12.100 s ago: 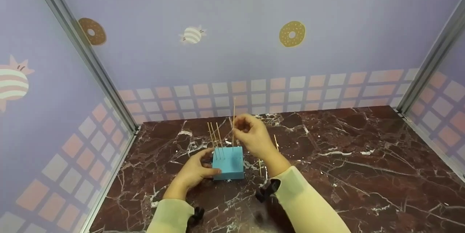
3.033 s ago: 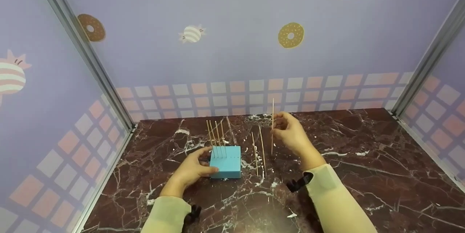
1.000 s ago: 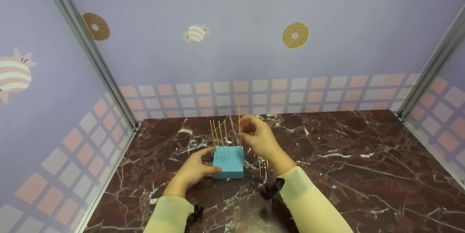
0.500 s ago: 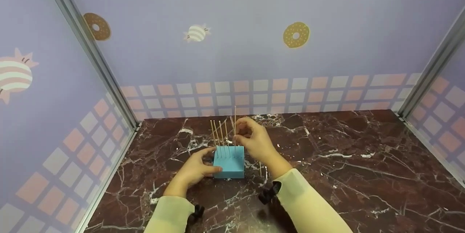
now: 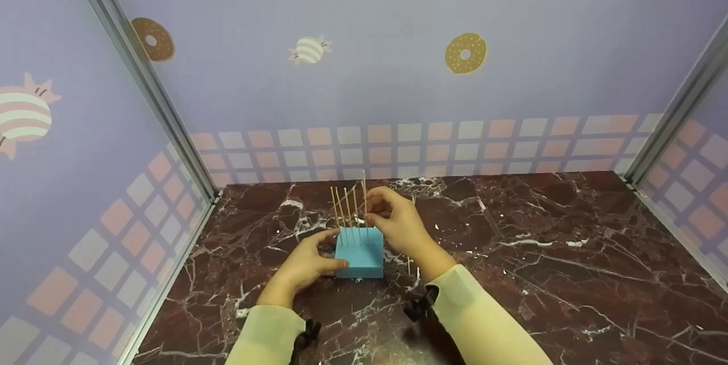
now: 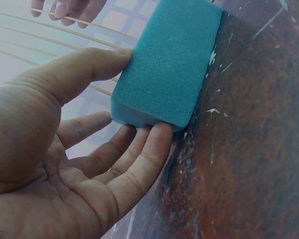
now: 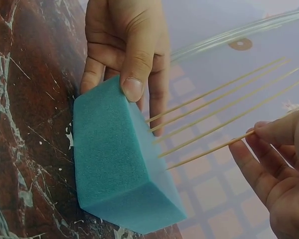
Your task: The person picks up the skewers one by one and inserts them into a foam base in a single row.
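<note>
A blue foam block (image 5: 359, 262) sits on the marbled table, with several thin wooden sticks (image 5: 344, 208) standing in a row in its top. My left hand (image 5: 304, 265) grips the block's left side, thumb at the top edge and fingers along the end, as the left wrist view shows at the block (image 6: 164, 64). My right hand (image 5: 401, 225) pinches another upright stick (image 7: 204, 155) between thumb and fingers. In the right wrist view its lower end meets the block's top, beside the row; how deep it sits I cannot tell.
Loose sticks (image 5: 409, 265) lie on the dark marbled table (image 5: 569, 280) right of the block, partly hidden by my right hand and forearm. Small white bits are scattered there. Patterned panels (image 5: 387, 86) stand behind and at both sides.
Since about a second ago, my right hand has moved a little left and down with its stick, bringing it nearer the row. My left hand keeps its grip on the block.
</note>
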Available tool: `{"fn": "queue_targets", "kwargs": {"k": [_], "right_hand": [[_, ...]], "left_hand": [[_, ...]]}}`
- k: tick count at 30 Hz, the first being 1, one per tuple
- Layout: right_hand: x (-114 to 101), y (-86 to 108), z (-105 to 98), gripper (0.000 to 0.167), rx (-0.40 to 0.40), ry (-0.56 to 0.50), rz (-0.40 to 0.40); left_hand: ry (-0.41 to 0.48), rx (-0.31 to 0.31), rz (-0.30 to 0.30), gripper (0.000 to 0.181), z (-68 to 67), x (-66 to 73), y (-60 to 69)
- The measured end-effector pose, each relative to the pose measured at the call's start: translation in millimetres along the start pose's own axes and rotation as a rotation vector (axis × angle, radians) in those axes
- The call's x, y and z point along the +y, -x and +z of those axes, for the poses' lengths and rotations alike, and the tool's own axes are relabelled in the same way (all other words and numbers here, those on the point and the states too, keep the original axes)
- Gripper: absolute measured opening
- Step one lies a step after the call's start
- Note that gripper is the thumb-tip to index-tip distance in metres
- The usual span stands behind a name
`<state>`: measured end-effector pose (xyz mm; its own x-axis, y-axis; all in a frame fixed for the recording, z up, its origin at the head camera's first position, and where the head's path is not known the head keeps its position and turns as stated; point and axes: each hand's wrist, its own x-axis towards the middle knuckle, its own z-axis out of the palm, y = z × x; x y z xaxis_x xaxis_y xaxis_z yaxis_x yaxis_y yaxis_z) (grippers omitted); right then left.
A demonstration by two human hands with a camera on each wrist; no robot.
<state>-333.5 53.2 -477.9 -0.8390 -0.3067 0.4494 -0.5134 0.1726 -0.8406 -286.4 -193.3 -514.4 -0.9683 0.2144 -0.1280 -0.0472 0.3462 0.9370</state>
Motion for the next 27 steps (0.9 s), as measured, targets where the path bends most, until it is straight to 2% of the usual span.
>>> {"fn": "queue_targets", "kwargs": {"k": [10, 20, 27], "right_hand": [[2.3, 0.1, 1.0, 0.031, -0.002, 0.013, 0.011], [4.7, 2.4, 1.3, 0.026, -0.075, 0.044, 0.018], [5.7, 2.2, 2.5, 0.023, -0.093, 0.036, 0.027]], "left_hand": [[-0.005, 0.002, -0.004, 0.091, 0.2, 0.7, 0.4], [-0.01, -0.003, -0.004, 0.091, 0.4, 0.4, -0.2], [0.002, -0.005, -0.006, 0.091, -0.4, 0.9, 0.3]]}}
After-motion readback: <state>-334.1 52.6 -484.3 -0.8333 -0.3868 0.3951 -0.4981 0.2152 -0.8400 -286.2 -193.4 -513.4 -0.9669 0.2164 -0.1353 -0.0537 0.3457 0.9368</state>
